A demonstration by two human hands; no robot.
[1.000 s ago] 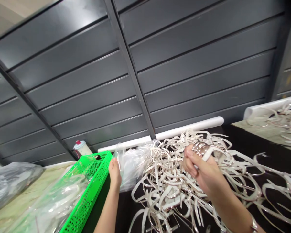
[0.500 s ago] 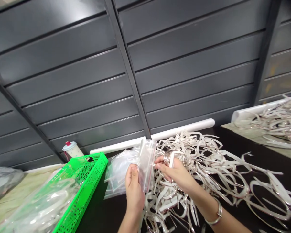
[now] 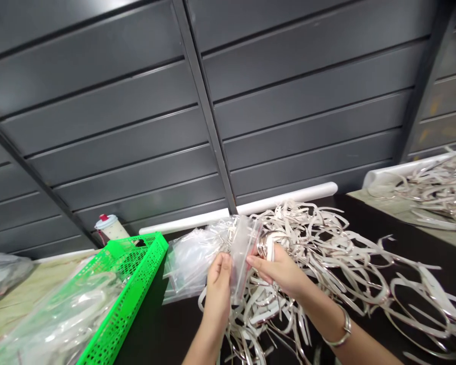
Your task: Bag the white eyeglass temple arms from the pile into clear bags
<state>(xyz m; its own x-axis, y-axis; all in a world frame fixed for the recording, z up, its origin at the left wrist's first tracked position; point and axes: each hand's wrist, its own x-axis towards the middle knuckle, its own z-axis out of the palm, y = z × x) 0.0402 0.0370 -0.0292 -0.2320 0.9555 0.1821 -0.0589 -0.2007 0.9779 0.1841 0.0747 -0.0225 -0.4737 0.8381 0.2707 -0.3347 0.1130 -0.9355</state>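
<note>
My left hand [image 3: 219,279] is closed on a clear zip-lock bag [image 3: 241,248], thumb on its near face. At the bag's right edge is my right hand [image 3: 275,266], with a coiled bundle of thin metallic and white strips [image 3: 265,243] in its curled fingers. Its thumb rests by the bag's edge, partly covering it. Left of my hands lies a stack of clear plastic bags [image 3: 192,256]. A large tangled heap of white and silvery strips [image 3: 327,253] spreads behind and to the right of my right hand.
A green perforated basket [image 3: 133,299] with filled clear bags stands at the left. Behind it is a cup with a red-topped lid [image 3: 112,226]. White rolls [image 3: 289,197] lie along the dark panelled wall [image 3: 137,126]. More strips [image 3: 441,192] are piled far right.
Both hands and the bag have shifted slightly right. The right fingers, earlier at the bag's edge, are now partly behind it, and the bag overlaps them more.
</note>
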